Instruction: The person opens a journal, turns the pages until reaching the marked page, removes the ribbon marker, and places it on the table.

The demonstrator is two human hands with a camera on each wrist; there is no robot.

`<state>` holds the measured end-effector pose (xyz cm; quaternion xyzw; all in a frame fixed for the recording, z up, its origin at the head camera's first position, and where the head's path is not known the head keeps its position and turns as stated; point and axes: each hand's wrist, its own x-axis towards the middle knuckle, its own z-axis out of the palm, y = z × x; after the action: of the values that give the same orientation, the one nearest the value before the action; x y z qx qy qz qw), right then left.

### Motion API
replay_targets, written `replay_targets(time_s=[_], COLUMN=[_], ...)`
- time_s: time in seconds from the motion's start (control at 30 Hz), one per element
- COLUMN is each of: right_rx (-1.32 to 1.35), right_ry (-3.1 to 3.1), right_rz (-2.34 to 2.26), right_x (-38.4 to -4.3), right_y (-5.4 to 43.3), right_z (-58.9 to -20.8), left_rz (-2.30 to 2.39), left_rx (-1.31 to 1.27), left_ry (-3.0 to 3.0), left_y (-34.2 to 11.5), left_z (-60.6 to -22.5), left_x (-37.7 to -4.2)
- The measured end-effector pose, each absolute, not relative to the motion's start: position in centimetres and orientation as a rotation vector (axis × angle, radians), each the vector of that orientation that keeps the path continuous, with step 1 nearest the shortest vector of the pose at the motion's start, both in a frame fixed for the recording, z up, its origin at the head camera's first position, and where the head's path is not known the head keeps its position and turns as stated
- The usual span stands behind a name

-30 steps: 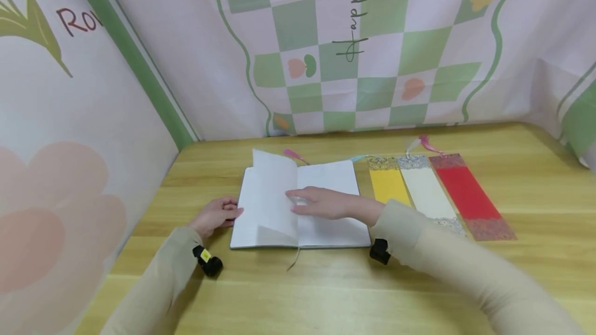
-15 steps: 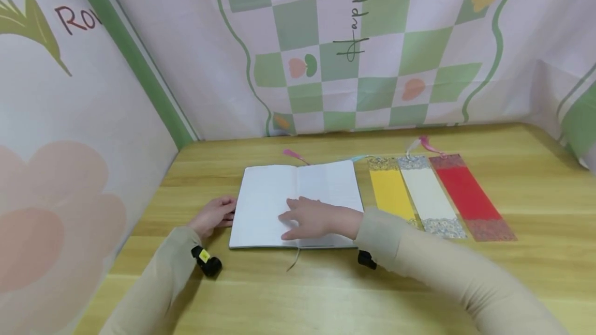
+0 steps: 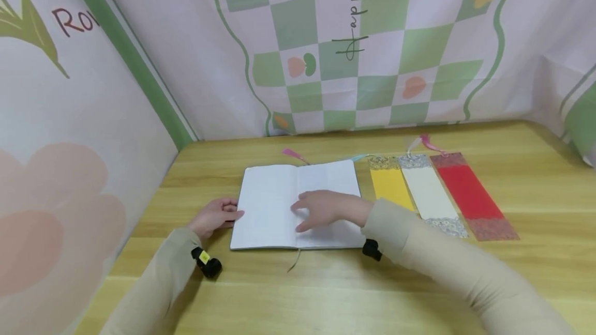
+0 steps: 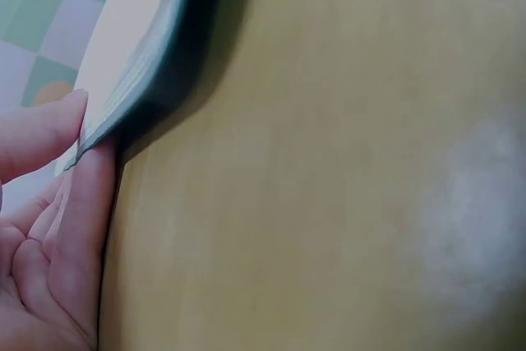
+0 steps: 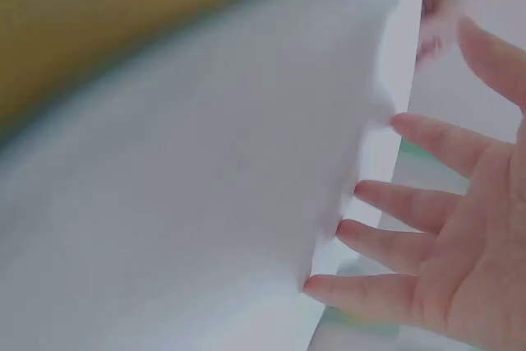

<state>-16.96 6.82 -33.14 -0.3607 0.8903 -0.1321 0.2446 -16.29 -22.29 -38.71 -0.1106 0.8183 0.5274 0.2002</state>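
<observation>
A notebook (image 3: 265,211) with blank white pages and a dark cover lies spread flat on the wooden table. At its left edge my left hand (image 3: 215,217) pinches the cover and pages, thumb on top and fingers beneath, as the left wrist view also shows at the corner of the pages (image 4: 136,55). My right hand (image 3: 326,208) is over the right page, fingers spread. Seen from the right wrist, its fingertips (image 5: 362,190) touch the paper along the fold. A thin ribbon (image 3: 294,261) hangs out from the notebook's bottom edge.
Right of the notebook lie a yellow bookmark (image 3: 391,187), a white bookmark (image 3: 430,190) and a red bookmark (image 3: 472,190), with tassels at their far ends. A pink tassel (image 3: 293,154) shows behind the notebook. A patterned curtain (image 3: 340,66) hangs behind the table.
The lifted page has come down flat on the left side. My right hand swept left and lower, then drew back right to the fold. My left thumb slipped off the page, then returned on top.
</observation>
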Motion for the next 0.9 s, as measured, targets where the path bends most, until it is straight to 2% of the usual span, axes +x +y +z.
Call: replay_targets(time_s=[0.27,0.9], right_rx=[-0.874,-0.682], right_ry=[2.500,2.754], right_rz=[-0.323,-0.386], right_x=[-20.1,-23.3], right_y=[10.4,13.6], right_z=[-33.8,-34.6], left_rz=[1.469,1.468], left_rx=[-0.329,-0.341], left_ry=[2.288,2.298], left_y=[-22.4,-22.1], left_z=[-38.6,-38.6], left_x=[-16.3,-16.4])
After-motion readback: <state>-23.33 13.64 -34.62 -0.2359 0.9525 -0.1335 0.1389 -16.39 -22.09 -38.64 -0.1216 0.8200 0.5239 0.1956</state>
